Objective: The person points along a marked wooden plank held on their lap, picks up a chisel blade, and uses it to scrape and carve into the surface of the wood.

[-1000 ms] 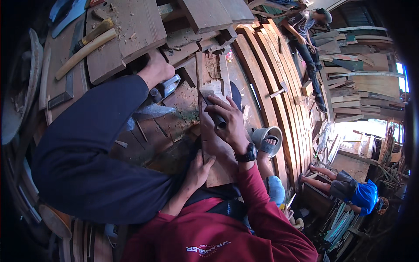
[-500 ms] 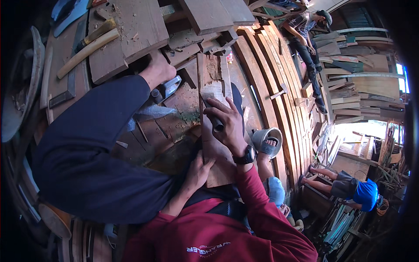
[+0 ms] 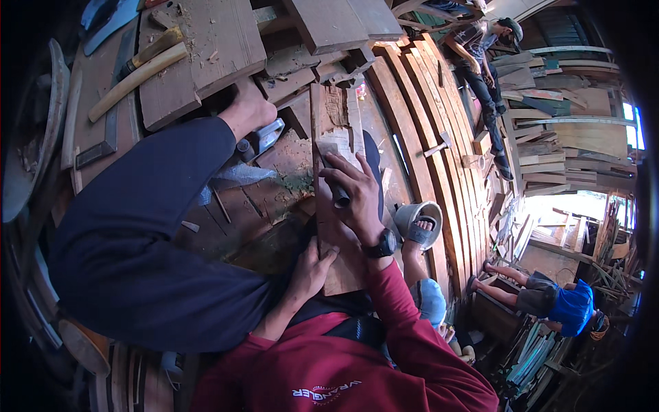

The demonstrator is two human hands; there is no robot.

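A wooden board [image 3: 343, 257] lies lengthwise before me, its near end over my lap. Rough, carved-out recesses [image 3: 336, 110] mark its far end. My right hand [image 3: 355, 192], with a dark watch on the wrist, is closed around a chisel [image 3: 341, 197]. The dark butt of the handle shows under my palm, and the flat blade [image 3: 327, 147] lies low against the board, pointing to the far end. My left hand [image 3: 311, 270] grips the board's near left edge, its fingers partly hidden.
A hand plane [image 3: 268, 137] sits by my bare foot. Farther left, a wooden mallet-like handle [image 3: 137, 82] and a yellow-handled tool [image 3: 152, 51] rest on planks. On the right are long boards [image 3: 419, 130], a hammer [image 3: 437, 145], a bucket [image 3: 420, 223] and other people.
The chisel has shifted very slightly toward the board's far end in my right hand. My left hand stays in place. A person in blue at the right has moved a little.
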